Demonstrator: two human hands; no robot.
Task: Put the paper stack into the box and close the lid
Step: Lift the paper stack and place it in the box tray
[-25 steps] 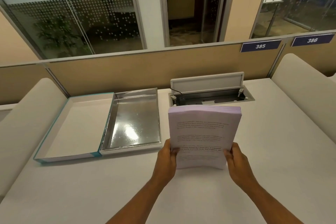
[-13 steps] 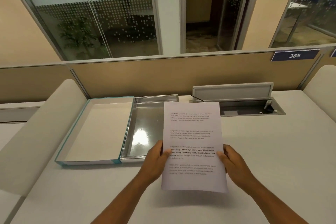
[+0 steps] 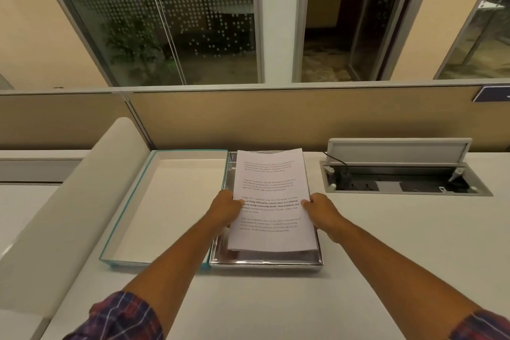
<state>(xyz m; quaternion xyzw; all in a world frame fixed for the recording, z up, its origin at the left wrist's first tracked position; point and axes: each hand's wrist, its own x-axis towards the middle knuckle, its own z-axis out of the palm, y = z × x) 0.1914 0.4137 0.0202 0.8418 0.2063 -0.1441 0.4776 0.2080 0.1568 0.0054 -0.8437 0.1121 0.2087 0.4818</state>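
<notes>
While both arms are reaching forward over the white desk [image 3: 386, 243], the left hand [image 3: 225, 208] and the right hand [image 3: 321, 210] are gripping the paper stack [image 3: 271, 201] by its two long edges, thumbs lying on the printed top sheet and fingers curling underneath. That stack is hanging over the silver-lined box [image 3: 266, 259], printed side up, covering most of the shiny tray (whether its underside is touching the bottom yet, I cannot tell). Its near end is sitting just inside the box's front rim, and its far end is reaching toward the back wall. Lying open and flat just to the left, edge against the box, is the teal-trimmed lid [image 3: 165, 201], white inside facing up. Well to the right, an open cable hatch [image 3: 403, 176] is showing sockets in the desk. Plaid sleeves [image 3: 121, 317] are showing at the frame's bottom.
</notes>
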